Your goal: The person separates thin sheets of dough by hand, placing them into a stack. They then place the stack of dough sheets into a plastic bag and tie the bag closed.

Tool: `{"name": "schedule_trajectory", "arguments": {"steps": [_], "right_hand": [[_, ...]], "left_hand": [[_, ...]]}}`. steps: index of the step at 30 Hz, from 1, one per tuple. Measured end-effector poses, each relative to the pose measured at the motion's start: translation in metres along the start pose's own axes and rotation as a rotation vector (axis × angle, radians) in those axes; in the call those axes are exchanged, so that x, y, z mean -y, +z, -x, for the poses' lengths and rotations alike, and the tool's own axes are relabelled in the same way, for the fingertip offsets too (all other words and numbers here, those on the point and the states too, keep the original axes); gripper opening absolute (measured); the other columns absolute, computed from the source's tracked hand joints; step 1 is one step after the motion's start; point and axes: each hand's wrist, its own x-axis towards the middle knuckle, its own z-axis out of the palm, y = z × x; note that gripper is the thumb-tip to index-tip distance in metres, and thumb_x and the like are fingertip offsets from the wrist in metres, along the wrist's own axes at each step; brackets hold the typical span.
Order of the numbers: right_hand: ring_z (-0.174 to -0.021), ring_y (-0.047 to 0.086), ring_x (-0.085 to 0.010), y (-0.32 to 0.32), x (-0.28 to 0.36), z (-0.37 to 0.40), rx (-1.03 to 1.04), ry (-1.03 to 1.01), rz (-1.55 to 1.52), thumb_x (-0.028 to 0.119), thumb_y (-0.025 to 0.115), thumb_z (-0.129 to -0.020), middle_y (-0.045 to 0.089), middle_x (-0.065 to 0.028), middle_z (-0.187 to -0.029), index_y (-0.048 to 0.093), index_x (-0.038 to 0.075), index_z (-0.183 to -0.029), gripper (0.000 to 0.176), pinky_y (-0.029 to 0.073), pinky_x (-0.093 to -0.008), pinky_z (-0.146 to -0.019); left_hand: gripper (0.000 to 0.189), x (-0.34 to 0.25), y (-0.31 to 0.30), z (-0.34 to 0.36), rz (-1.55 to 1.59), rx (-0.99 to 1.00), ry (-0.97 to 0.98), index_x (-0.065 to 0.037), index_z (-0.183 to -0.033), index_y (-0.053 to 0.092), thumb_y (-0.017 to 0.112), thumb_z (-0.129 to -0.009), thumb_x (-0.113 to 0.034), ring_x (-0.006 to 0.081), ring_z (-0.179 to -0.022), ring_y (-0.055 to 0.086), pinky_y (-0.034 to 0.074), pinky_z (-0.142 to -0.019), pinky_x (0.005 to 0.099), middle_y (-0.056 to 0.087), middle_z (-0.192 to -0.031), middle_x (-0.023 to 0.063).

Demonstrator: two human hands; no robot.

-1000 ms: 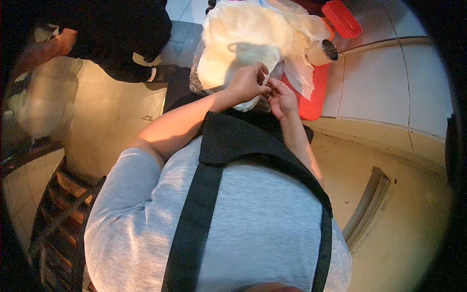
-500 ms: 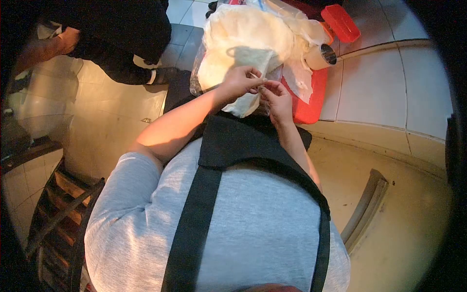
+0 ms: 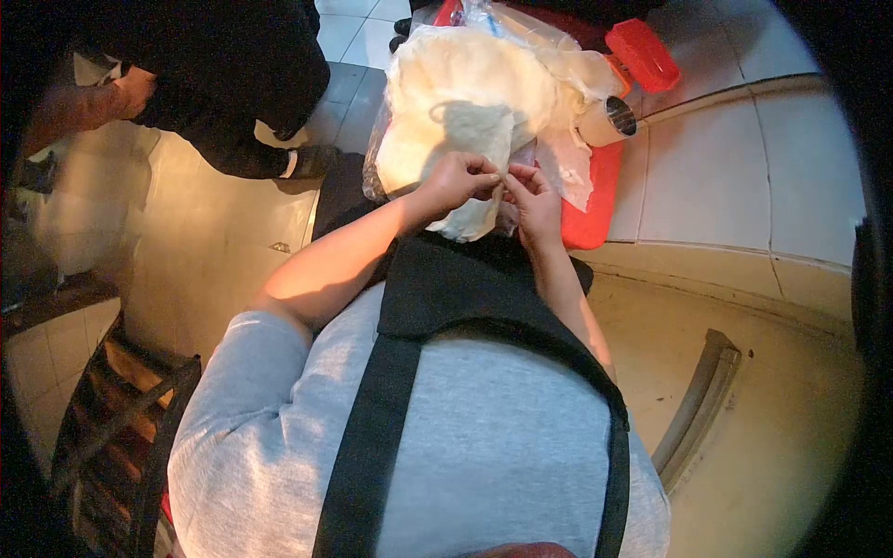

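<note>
Beyond the black cloth apron (image 3: 493,288), a cream-coloured, dough-like mass (image 3: 474,70) spreads, red plastic (image 3: 591,223) showing alongside; left hand (image 3: 458,181) and right hand (image 3: 537,206) — fingertips together — pinch its near edge (a white cylindrical cup (image 3: 598,123) sits farther off).

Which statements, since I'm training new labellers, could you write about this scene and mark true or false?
1. The left hand and right hand pinch together at the edge of the pale dough-like mass. True.
2. The cylindrical container lies left of both hands. False: the cylindrical container is to their right.
3. The wearer's shirt is bright green. False: the shirt is grey.
4. Neither hand touches the red box at upper right. True.
</note>
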Motion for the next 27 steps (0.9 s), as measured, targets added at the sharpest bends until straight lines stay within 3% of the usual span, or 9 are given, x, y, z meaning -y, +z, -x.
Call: {"name": "schedule_trajectory", "arguments": {"steps": [2,5,8,11,16,20,22,27], "right_hand": [[-0.070,0.059,-0.0126,0.005,0.009,0.006,-0.024,0.067,-0.045,0.016,0.066,-0.081,0.061,-0.0051,-0.087,0.057,0.002,-0.100,0.025,0.051,-0.0257,-0.060],[-0.069,0.059,-0.0127,0.009,0.012,0.010,-0.030,0.063,-0.044,0.018,0.066,-0.081,0.061,-0.0053,-0.086,0.057,0.001,-0.097,0.025,0.051,-0.0253,-0.058],[-0.069,0.060,-0.0128,0.003,0.009,0.008,-0.056,0.075,-0.089,0.019,0.064,-0.083,0.061,-0.0049,-0.084,0.057,0.001,-0.093,0.022,0.050,-0.0245,-0.057],[-0.068,0.060,-0.0127,-0.005,0.002,0.004,-0.048,0.121,-0.180,0.016,0.062,-0.084,0.061,-0.0049,-0.083,0.057,0.000,-0.092,0.019,0.050,-0.0240,-0.057],[-0.067,0.059,-0.0120,-0.006,0.003,0.006,0.001,0.118,-0.219,0.013,0.061,-0.084,0.061,-0.0047,-0.082,0.059,0.000,-0.093,0.016,0.050,-0.0236,-0.058],[-0.068,0.059,-0.0104,0.000,0.008,0.012,0.046,0.011,0.130,0.010,0.060,-0.083,0.063,-0.0038,-0.081,0.062,0.000,-0.094,0.015,0.051,-0.0235,-0.061],[-0.069,0.059,-0.0093,-0.001,0.001,0.009,0.058,-0.063,0.276,0.009,0.060,-0.083,0.063,-0.0032,-0.079,0.063,0.000,-0.094,0.015,0.051,-0.0229,-0.061],[-0.069,0.058,-0.0079,0.001,-0.009,0.008,0.026,-0.102,0.336,0.010,0.060,-0.082,0.063,-0.0019,-0.078,0.062,0.000,-0.089,0.013,0.048,-0.0223,-0.061]], "left_hand": [[0.012,-0.006,-0.001,0.002,-0.066,-0.009,0.019,0.000,-0.086,0.064,0.064,-0.081,-0.011,0.0101,-0.068,0.057,0.048,-0.063,0.0248,0.062,-0.075,0.0039],[0.012,0.006,0.002,-0.002,-0.343,-0.051,0.202,0.000,-0.088,0.063,0.063,-0.081,-0.009,0.0102,-0.070,0.058,0.048,-0.065,0.0245,0.063,-0.076,0.0044],[0.013,-0.003,0.004,0.004,-0.273,-0.048,0.106,0.001,-0.089,0.063,0.062,-0.081,-0.009,0.0100,-0.071,0.059,0.048,-0.065,0.0242,0.064,-0.078,0.0049],[0.020,0.006,0.003,0.001,-0.286,-0.097,0.200,-0.002,-0.083,0.064,0.066,-0.073,-0.019,0.0147,-0.070,0.063,0.049,-0.065,0.0283,0.065,-0.073,0.0090],[0.021,-0.004,0.007,0.004,-0.361,-0.149,0.151,-0.001,-0.085,0.059,0.069,-0.077,-0.018,0.0095,-0.068,0.057,0.048,-0.062,0.0244,0.061,-0.075,0.0034],[0.022,-0.005,0.006,0.002,-0.473,-0.203,0.171,-0.001,-0.084,0.060,0.070,-0.077,-0.019,0.0095,-0.067,0.057,0.048,-0.061,0.0237,0.061,-0.074,0.0038],[0.020,-0.008,0.002,0.004,-0.360,-0.153,0.112,-0.001,-0.084,0.061,0.069,-0.078,-0.017,0.0097,-0.066,0.058,0.048,-0.061,0.0233,0.062,-0.073,0.0039],[0.015,0.004,-0.004,0.000,-0.176,-0.095,0.073,0.000,-0.083,0.063,0.068,-0.078,-0.013,0.0103,-0.064,0.058,0.048,-0.060,0.0230,0.062,-0.073,0.0037]]}}
